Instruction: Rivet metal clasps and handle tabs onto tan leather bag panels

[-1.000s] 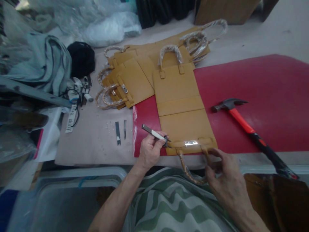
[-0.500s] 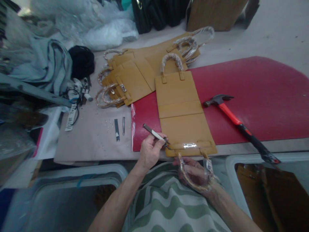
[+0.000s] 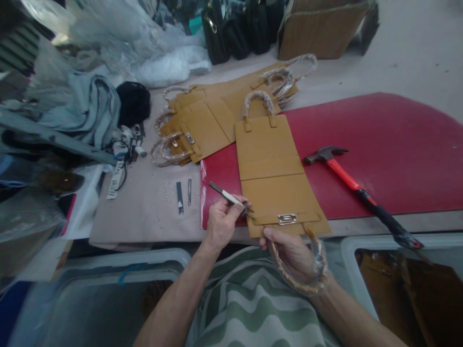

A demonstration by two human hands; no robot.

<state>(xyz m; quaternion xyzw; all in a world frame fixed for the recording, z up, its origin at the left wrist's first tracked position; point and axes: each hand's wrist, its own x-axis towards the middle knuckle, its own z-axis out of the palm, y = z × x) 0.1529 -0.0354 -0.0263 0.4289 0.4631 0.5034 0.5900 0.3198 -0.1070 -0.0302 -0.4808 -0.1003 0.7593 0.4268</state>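
My left hand [image 3: 221, 222] is closed around a slim metal punch [image 3: 228, 196] with a white-wrapped shaft; its dark prongs point right, at the near left corner of a tan bag panel [image 3: 273, 195]. The panel lies flat, its near edge overhanging the table. My right hand [image 3: 291, 249] reaches through the plastic-wrapped near handle [image 3: 284, 275] and pinches that edge, thumb on top, fingers underneath. A silver clasp plate [image 3: 287, 219] sits on the strap near this edge. Another wrapped handle [image 3: 258, 96] stands at the panel's far end.
A claw hammer [image 3: 345, 174] rests on the red mat [image 3: 383, 140] to the right. More tan panels [image 3: 206, 125] are piled behind. Two small metal tools, a flat blade [image 3: 180, 197] and a rod [image 3: 189, 192], lie left. Plastic bins [image 3: 181, 255] flank my lap.
My right hand has risen from below the handle, and its thumb now presses on the panel's near edge. The view has shifted slightly; the punch stays in my left hand.
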